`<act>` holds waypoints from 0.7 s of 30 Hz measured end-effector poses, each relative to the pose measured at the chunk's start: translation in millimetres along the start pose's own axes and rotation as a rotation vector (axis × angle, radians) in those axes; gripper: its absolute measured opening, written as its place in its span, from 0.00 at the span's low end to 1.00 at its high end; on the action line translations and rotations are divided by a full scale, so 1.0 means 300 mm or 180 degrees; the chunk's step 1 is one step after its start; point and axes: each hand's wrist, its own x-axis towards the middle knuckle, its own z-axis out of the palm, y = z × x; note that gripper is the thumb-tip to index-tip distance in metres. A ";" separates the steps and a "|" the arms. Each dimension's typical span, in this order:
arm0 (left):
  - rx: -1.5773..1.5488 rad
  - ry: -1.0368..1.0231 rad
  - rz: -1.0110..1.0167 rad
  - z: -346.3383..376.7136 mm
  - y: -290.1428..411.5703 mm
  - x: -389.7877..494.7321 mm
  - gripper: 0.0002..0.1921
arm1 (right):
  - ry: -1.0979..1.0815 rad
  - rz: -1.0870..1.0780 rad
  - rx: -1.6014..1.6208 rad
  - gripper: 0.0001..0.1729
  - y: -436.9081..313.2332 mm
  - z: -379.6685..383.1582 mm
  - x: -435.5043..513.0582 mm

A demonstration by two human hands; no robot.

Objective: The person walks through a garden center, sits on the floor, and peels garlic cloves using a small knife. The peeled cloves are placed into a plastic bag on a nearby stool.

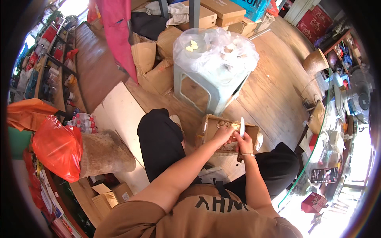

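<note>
My right hand (244, 144) grips a knife (242, 126) with its pale blade pointing up, away from me. Close beside it, my left hand (224, 135) has its fingers curled round a small item that I cannot make out. Both hands are over an open cardboard box (205, 128) between my knees, with pale scraps (227, 124) inside. Beyond the box stands a light plastic stool (212, 86), its top covered by a clear plastic bag (208, 62). Several pale yellow pieces (192, 46) lie on the left of the bag, and whitish lumps (230, 49) show on its right.
Crumpled cardboard (154, 71) lies left of the stool, with boxes (223, 12) behind. A red plastic bag (58, 147) and a worn cylindrical stump (104, 154) are at left. At right are a glass-topped counter (321, 136) and a phone (324, 175).
</note>
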 end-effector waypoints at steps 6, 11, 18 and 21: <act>-0.0658 -0.0538 -0.0071 -0.011 0.024 -0.074 0.18 | -0.0292 -0.0054 -0.0292 0.17 0.002 0.018 -0.007; 0.0271 -0.0186 0.0067 0.013 -0.032 -0.056 0.22 | 0.0379 -0.1717 -0.1540 0.14 0.084 0.041 0.010; 0.0535 0.0244 -0.0116 0.047 -0.085 -0.033 0.25 | 0.1095 -0.2191 -0.2038 0.13 0.132 0.072 0.000; 0.0303 0.0196 -0.0267 0.057 -0.081 -0.032 0.26 | 0.1156 -0.2039 -0.1801 0.12 0.118 0.066 0.000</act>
